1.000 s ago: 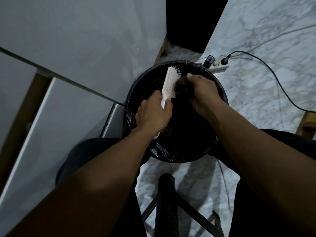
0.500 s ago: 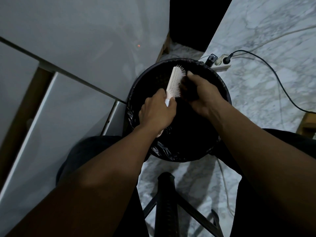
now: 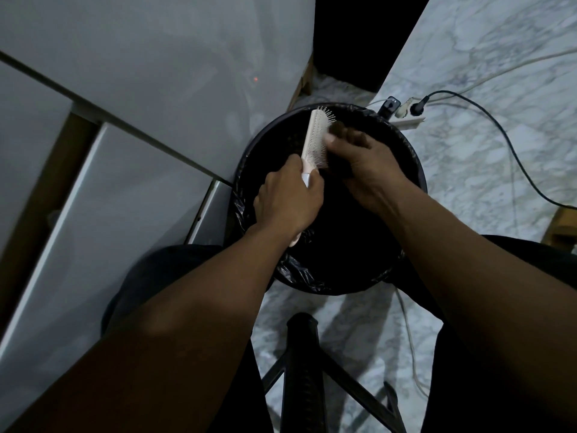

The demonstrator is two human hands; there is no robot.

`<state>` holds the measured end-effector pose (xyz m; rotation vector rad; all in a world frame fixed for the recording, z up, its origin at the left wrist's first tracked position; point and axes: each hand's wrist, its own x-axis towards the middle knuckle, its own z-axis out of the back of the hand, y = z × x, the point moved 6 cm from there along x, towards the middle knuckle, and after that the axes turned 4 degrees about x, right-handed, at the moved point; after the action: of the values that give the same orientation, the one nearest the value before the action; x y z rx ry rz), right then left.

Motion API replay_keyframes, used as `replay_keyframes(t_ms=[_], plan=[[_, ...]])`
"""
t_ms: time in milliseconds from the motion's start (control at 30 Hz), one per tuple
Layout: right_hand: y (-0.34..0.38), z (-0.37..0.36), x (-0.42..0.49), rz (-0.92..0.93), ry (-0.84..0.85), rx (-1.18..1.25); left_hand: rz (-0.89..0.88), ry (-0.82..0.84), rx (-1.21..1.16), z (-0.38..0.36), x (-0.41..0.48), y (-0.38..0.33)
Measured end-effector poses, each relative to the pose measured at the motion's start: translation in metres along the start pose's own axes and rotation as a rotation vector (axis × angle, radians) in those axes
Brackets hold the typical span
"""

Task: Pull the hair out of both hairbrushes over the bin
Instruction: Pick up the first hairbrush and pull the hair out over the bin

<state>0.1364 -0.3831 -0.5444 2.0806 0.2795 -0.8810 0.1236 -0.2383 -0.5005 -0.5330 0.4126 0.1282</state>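
Observation:
A pale pink hairbrush (image 3: pixel 314 135) is held over the round black bin (image 3: pixel 415 170), bristles facing right. My left hand (image 3: pixel 287 198) is shut on its handle, whose end pokes out below my wrist. My right hand (image 3: pixel 365 164) is at the bristles, fingertips pinched on a dark clump of hair (image 3: pixel 338 130) near the brush head. The bin has a black liner and its inside is too dark to read. Only one hairbrush is in view.
White cabinet panels (image 3: pixel 131 126) stand close on the left, touching the bin. A power strip (image 3: pixel 406 112) with a black cable lies on the marble floor just behind the bin. A black stool frame (image 3: pixel 301 364) sits between my knees.
My right hand has slid up along the bristles toward the brush tip with the hair clump. The brush and my left hand have held nearly still.

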Motion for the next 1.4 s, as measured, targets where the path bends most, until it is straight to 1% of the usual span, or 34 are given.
replay_keyframes(t_ms=[67, 100, 133, 267, 300, 367, 433, 467, 567, 667, 700, 733, 867, 967, 1033, 1100, 1133, 1200, 1267, 1300, 1333, 1400], plan=[[0.008, 0.004, -0.003, 0.136, -0.112, -0.176, -0.048, 0.005, 0.058, 0.0, -0.003, -0.003], [0.01, 0.007, -0.004, 0.156, -0.153, -0.192, -0.069, 0.007, 0.076, -0.001, -0.003, -0.005], [0.009, 0.01, -0.004, 0.138, -0.179, -0.15, -0.083, 0.008, 0.081, -0.001, -0.003, -0.006], [0.008, 0.017, -0.001, -0.029, -0.266, 0.208, -0.047, 0.04, 0.061, -0.005, -0.002, -0.003], [0.01, 0.018, 0.0, -0.047, -0.281, 0.217, -0.032, 0.046, 0.055, -0.006, -0.001, -0.001], [0.018, 0.021, 0.002, -0.015, -0.302, 0.034, -0.011, 0.034, 0.022, -0.005, -0.001, 0.0], [0.018, 0.023, 0.003, 0.049, -0.279, -0.208, -0.008, 0.016, 0.001, -0.003, -0.001, 0.0], [0.012, 0.023, 0.003, 0.054, -0.244, -0.269, -0.012, 0.015, 0.008, -0.003, -0.001, 0.0], [-0.005, 0.014, 0.003, 0.006, -0.147, -0.232, -0.036, 0.036, 0.063, -0.005, -0.001, -0.001], [-0.006, 0.009, 0.006, -0.043, -0.087, -0.087, -0.044, 0.044, 0.089, -0.006, -0.001, -0.001], [-0.005, 0.01, 0.007, -0.039, -0.085, -0.055, -0.051, 0.045, 0.093, -0.006, -0.001, -0.001], [-0.001, 0.013, 0.006, -0.014, -0.12, -0.078, -0.064, 0.045, 0.1, -0.007, -0.001, 0.0], [0.008, 0.031, 0.005, 0.075, -0.283, -0.353, -0.087, 0.052, 0.137, -0.009, -0.001, 0.001], [0.02, 0.043, 0.008, 0.129, -0.396, -0.724, -0.008, 0.045, 0.102, -0.006, 0.001, 0.005], [0.016, 0.044, 0.007, 0.063, -0.377, -0.878, 0.034, 0.042, 0.07, -0.005, 0.003, 0.007], [0.005, 0.041, 0.004, -0.037, -0.319, -0.94, 0.044, 0.055, 0.052, -0.007, 0.004, 0.008], [0.002, 0.04, 0.005, -0.051, -0.308, -0.894, 0.042, 0.065, 0.049, -0.008, 0.004, 0.008], [-0.002, 0.036, 0.006, -0.064, -0.275, -0.682, 0.025, 0.083, 0.028, -0.011, 0.005, 0.008], [-0.007, 0.027, 0.006, -0.128, -0.167, -0.47, 0.001, 0.103, -0.012, -0.016, 0.006, 0.006], [-0.008, 0.023, 0.006, -0.13, -0.119, -0.412, -0.011, 0.117, -0.031, -0.017, 0.007, 0.006], [-0.008, 0.02, 0.006, -0.101, -0.095, -0.37, -0.023, 0.13, -0.05, -0.02, 0.007, 0.005], [-0.004, 0.021, 0.007, 0.003, -0.139, -0.32, -0.049, 0.141, -0.089, -0.023, 0.006, 0.004]])
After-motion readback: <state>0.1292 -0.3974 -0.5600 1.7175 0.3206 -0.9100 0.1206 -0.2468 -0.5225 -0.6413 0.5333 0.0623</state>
